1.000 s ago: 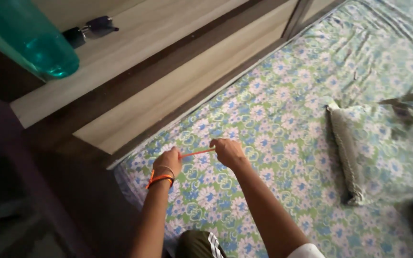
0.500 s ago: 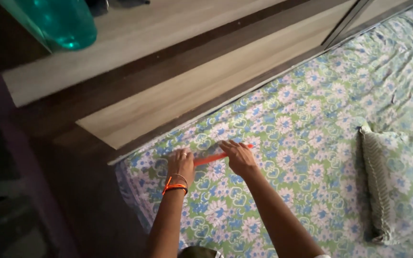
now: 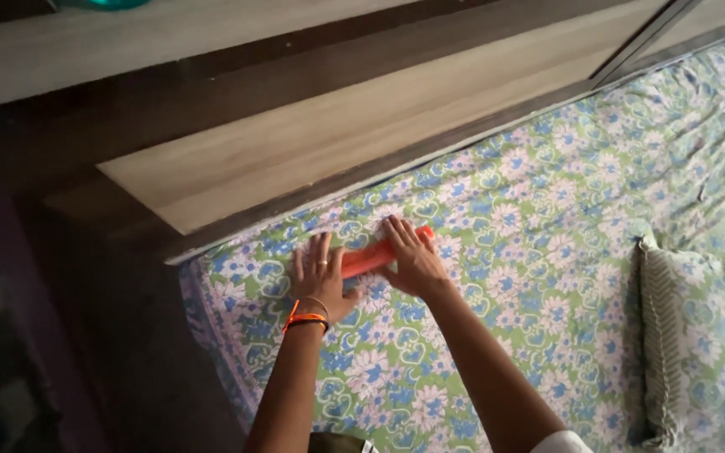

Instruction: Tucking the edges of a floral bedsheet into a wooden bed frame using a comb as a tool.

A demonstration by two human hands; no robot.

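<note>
Here we press both hands flat on the bedsheet near the bed's corner. Our left hand lies with fingers spread and open, palm down; our right hand is likewise open, fingers straight, laid over a flat orange strip that runs between the two hands. Neither hand grips it; both only pin it down. The strip looks thin, light and stiff, likely easy to slide on the cloth, so we judge its bare middle or the end past the right fingertips the best place to pinch. The sheet is soft and rumpled and could bunch. The wooden headboard runs just beyond the fingertips, the bed edge lies close on the left, and a pillow sits well apart on the right, with open sheet between.
</note>
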